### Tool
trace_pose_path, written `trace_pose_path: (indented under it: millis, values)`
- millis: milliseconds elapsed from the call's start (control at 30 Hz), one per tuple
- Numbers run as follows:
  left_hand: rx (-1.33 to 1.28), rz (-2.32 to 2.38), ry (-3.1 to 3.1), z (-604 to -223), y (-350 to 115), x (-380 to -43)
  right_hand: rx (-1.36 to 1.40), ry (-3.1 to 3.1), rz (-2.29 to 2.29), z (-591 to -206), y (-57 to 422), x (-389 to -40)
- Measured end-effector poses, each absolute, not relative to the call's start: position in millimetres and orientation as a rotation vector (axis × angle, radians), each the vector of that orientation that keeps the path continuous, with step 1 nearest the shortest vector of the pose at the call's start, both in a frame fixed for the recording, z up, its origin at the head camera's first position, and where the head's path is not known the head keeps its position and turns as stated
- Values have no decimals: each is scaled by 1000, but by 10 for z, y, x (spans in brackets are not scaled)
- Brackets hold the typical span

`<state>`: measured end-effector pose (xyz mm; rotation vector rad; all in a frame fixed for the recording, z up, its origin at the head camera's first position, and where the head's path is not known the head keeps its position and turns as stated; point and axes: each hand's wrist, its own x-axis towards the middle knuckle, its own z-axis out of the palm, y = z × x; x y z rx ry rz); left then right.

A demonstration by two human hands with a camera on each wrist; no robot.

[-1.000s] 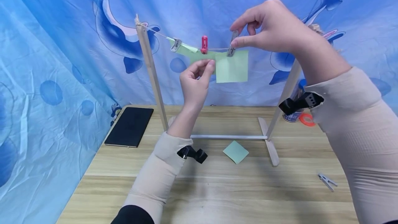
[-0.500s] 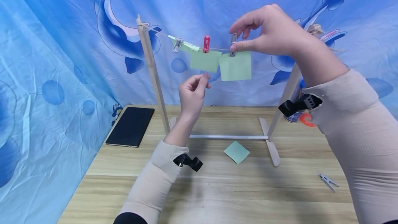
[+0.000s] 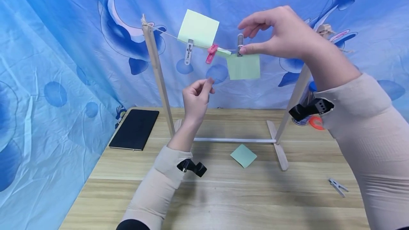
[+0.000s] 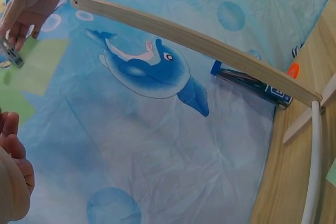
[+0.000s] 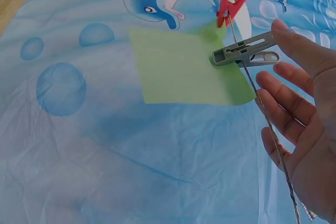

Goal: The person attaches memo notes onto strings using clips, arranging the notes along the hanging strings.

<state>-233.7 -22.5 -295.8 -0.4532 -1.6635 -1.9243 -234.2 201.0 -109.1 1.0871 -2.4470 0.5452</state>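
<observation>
My right hand is at the string, its thumb against a grey clothespin and its other fingers apart from it. That clothespin clips a pale green paper note to the string. In the right wrist view the thumb tip lies by the end of one leg of the clothespin. My left hand hovers below the string, fingers loosely bent, holding nothing. To the left, a light grey clothespin hangs with its note flipped upward. A red clothespin is tilted over a second note, seen nearly edge-on.
Wooden posts carry the string, joined low by a white rod. On the table lie a green note, a grey clothespin, a black notebook and an orange ring. A blue dolphin-printed curtain hangs behind.
My left hand has let go of the papers and dropped lower. The left note and clothespins have swung round on the string. My right fingers have parted from the grey clothespin; the thumb stays there.
</observation>
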Motion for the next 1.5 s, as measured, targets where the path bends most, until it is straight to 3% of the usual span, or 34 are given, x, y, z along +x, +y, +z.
trace_pose_path:
  millis: [533,867,1100,1333,1500]
  values:
    - [-411,-1950,-1770,-3073,-265,-2336,1038,-2160,643,-1182,2196,-2238]
    - [-584,-1838,-2355,-3672,-252,-2314,1018,-1471,1121,-1558,2308,-2080]
    - [-812,-1439,-2733,-4119,-223,-2224,997,-1363,1302,-2124,2483,-1822]
    - [-1044,-1097,-2908,-4522,-136,-2141,830,-1798,1194,-3008,2999,-1691]
    - [-866,-863,-2991,-4715,-49,-2034,538,-2122,1101,-3675,3357,-1563]
